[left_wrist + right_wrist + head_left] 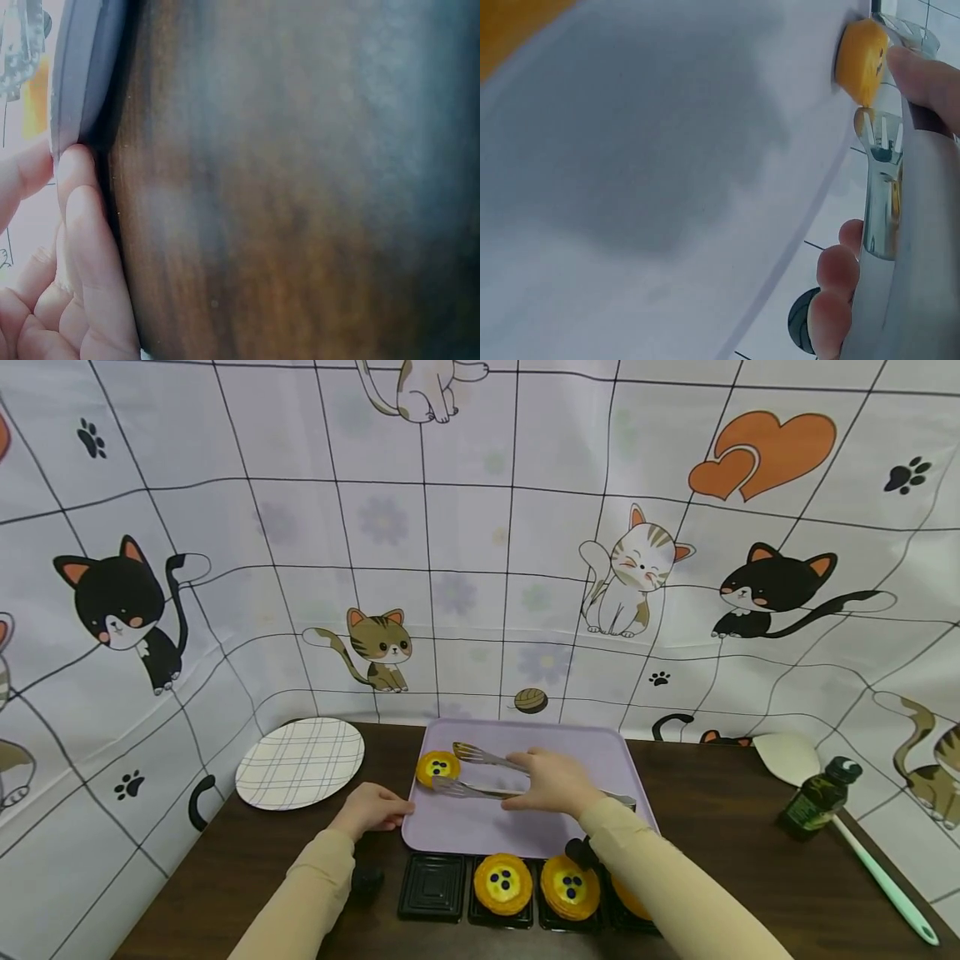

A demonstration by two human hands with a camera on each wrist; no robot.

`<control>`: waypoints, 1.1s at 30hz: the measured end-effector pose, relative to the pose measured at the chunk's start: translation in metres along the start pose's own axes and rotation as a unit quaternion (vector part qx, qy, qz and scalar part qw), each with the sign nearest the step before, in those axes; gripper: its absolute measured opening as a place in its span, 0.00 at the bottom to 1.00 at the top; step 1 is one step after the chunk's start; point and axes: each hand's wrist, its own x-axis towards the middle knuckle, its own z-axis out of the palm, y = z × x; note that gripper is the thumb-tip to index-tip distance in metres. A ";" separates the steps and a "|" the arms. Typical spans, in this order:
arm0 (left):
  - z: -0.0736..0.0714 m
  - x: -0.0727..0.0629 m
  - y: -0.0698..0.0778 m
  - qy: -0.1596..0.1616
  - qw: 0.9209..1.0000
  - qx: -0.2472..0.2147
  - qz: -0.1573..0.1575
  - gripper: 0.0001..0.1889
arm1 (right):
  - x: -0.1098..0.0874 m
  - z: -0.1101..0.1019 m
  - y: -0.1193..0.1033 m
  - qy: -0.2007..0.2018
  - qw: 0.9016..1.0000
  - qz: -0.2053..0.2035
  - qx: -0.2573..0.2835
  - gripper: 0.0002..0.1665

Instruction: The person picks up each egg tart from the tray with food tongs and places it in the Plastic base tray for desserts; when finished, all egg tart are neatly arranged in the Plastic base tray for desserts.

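The head view looks forward and down over the dark brown wooden counter [712,860], the left wrist view faces it close up, and the right peers closely across the lilac, round-cornered rectangular tray [465,831], which all share.

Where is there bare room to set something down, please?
Free: the tabletop between the tray and the bottle, and the tray's far right corner. Crowded: the tray's left and middle, with tart and tongs, and its near edge, lined with black containers.
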 end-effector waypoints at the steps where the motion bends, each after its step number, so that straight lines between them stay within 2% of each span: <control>1: 0.000 0.000 0.000 0.000 1.000 0.001 0.000 0.11 | 0.001 0.001 0.000 -0.002 1.000 -0.001 0.000 0.45; 14: 0.003 0.000 0.006 -0.003 1.000 -0.004 0.001 0.11 | 0.005 0.007 0.003 -0.009 1.000 0.000 0.006 0.43; 23: 0.005 0.001 0.005 -0.005 1.000 -0.006 -0.001 0.11 | 0.004 0.005 0.005 -0.011 0.999 0.012 0.034 0.41; 33: 0.000 0.004 -0.002 -0.003 1.000 0.002 -0.005 0.11 | -0.009 -0.001 0.004 0.013 0.999 -0.018 0.035 0.40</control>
